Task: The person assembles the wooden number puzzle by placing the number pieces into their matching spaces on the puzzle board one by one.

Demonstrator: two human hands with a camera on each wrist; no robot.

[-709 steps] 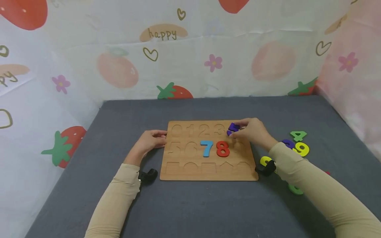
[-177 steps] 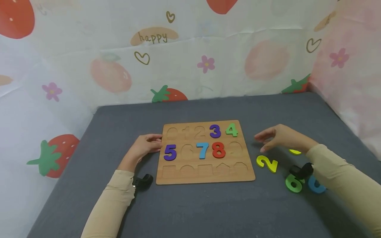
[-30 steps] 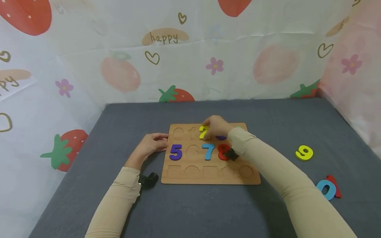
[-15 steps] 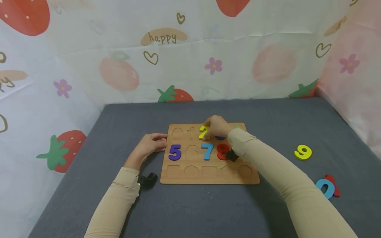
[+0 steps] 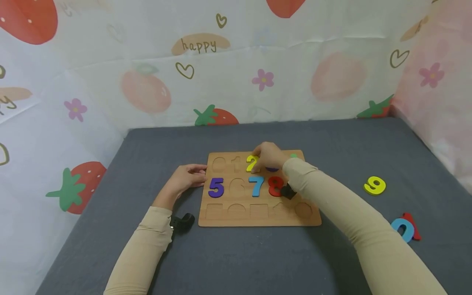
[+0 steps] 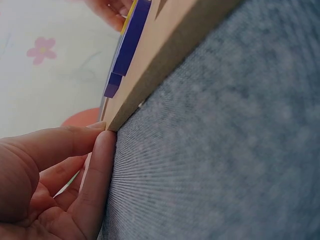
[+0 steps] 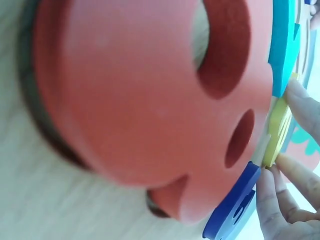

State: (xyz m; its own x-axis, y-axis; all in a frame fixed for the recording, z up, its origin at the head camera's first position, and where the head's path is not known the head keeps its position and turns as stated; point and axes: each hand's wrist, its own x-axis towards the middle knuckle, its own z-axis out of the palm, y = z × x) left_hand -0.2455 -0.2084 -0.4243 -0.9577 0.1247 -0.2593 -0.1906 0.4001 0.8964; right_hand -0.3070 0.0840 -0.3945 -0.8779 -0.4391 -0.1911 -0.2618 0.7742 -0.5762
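A wooden number puzzle board (image 5: pixel 258 221) lies flat on the grey table. My left hand (image 5: pixel 186 178) pinches its left edge between thumb and finger, as the left wrist view also shows. On the board's top row my right hand (image 5: pixel 271 155) pinches a yellow number 2 (image 5: pixel 252 163), its fingertips at either end of it (image 7: pixel 280 127). The purple 3 (image 5: pixel 272 169) and green 4 (image 5: pixel 293 155) are mostly hidden behind this hand. Below sit the purple 5 (image 5: pixel 216 187), blue 7 (image 5: pixel 257 187) and red 8 (image 5: pixel 275 186).
Right of the board lies a yellow 9 (image 5: pixel 382 187). Nearer the front, a blue 0 (image 5: pixel 410 230) partly covers a red piece (image 5: pixel 416 230). A patterned cloth (image 5: pixel 221 82) hangs behind the table. The right forearm (image 5: pixel 354 221) covers the board's right side.
Since the oldest frame, the purple 5, purple 3 and green 4 have come to rest on the board. The yellow 2 has moved from the table to the top row. Hands barely move in the last second.
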